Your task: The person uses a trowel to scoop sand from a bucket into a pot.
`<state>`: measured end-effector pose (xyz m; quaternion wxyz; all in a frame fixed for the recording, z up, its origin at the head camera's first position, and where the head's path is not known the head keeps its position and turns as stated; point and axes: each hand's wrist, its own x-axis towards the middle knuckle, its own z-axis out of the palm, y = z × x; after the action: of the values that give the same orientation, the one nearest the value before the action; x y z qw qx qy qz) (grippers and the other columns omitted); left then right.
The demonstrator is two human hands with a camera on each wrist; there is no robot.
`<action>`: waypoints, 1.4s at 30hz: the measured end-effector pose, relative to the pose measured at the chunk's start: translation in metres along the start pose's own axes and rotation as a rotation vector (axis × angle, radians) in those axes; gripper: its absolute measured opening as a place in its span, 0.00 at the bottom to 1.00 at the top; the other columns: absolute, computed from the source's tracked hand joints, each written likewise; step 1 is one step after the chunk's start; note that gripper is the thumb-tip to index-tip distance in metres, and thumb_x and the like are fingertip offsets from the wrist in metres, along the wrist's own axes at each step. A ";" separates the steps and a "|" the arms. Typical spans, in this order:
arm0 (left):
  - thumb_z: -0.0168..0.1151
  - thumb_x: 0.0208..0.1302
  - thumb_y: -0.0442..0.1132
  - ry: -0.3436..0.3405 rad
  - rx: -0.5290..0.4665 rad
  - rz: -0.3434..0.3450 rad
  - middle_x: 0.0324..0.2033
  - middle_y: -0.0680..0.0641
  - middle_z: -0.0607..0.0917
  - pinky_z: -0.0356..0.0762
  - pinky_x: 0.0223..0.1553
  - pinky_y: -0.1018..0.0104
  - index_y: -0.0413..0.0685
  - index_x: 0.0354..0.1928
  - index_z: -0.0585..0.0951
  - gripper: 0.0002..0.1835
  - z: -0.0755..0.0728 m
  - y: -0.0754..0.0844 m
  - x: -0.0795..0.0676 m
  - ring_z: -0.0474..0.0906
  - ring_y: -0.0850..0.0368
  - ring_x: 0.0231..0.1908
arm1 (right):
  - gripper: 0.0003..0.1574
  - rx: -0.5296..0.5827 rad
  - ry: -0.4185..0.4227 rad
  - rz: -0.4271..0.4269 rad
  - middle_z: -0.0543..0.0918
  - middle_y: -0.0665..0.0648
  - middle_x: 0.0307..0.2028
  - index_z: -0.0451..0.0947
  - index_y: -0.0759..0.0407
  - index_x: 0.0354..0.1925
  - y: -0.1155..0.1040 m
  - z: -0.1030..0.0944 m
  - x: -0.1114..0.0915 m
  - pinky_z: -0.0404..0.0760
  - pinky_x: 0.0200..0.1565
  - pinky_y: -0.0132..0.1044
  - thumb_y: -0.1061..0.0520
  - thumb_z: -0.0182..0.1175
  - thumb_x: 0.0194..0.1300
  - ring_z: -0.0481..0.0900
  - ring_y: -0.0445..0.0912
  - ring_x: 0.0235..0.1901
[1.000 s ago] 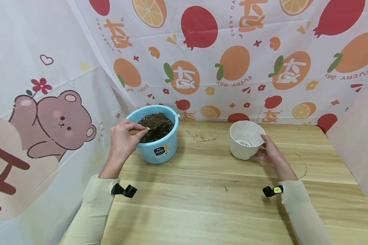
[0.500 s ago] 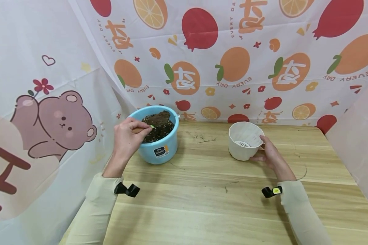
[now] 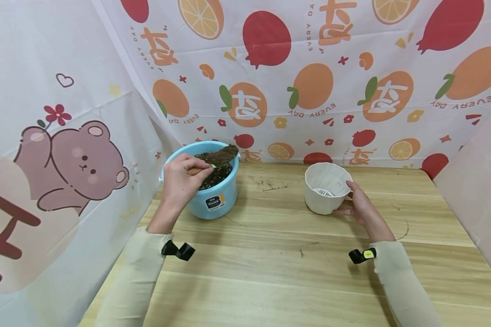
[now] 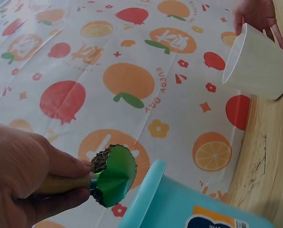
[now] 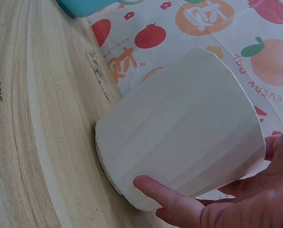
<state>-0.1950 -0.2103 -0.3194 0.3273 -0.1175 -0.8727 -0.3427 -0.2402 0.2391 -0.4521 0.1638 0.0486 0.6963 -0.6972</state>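
Note:
My left hand (image 3: 184, 179) grips the wooden handle (image 4: 60, 184) of a small garden trowel with a green blade (image 4: 118, 175). Dark soil (image 3: 229, 154) is heaped on the blade, which is raised at the right rim of a light blue bucket (image 3: 212, 204). More dark soil (image 3: 218, 177) fills the bucket. My right hand (image 3: 362, 206) holds a white faceted flower pot (image 3: 323, 200) by its right side, thumb at the rim. The pot stands on the table, and a perforated bottom (image 3: 324, 192) shows inside it with no soil.
The wooden table (image 3: 270, 272) carries a few soil crumbs (image 3: 275, 186) between bucket and pot, and more near its middle. A fruit-print cloth (image 3: 270, 91) hangs behind, and a white cloth with a bear print (image 3: 82, 159) closes the left side.
My left hand has lifted the loaded trowel out of the soil and moved it right, up to the bucket's rim. The right hand and the flower pot stay nearly still.

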 end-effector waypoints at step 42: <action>0.76 0.56 0.32 -0.128 -0.110 0.184 0.33 0.44 0.86 0.84 0.42 0.55 0.41 0.32 0.91 0.02 0.071 0.049 0.009 0.85 0.48 0.38 | 0.43 0.042 -0.001 0.002 0.47 0.72 0.76 0.37 0.53 0.82 0.001 -0.001 0.002 0.80 0.59 0.64 0.35 0.25 0.80 0.60 0.63 0.71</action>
<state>-0.2160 -0.1260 -0.3272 0.2940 -0.2364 -0.8573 -0.3502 -0.2420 0.2395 -0.4534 0.1637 0.0524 0.6812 -0.7116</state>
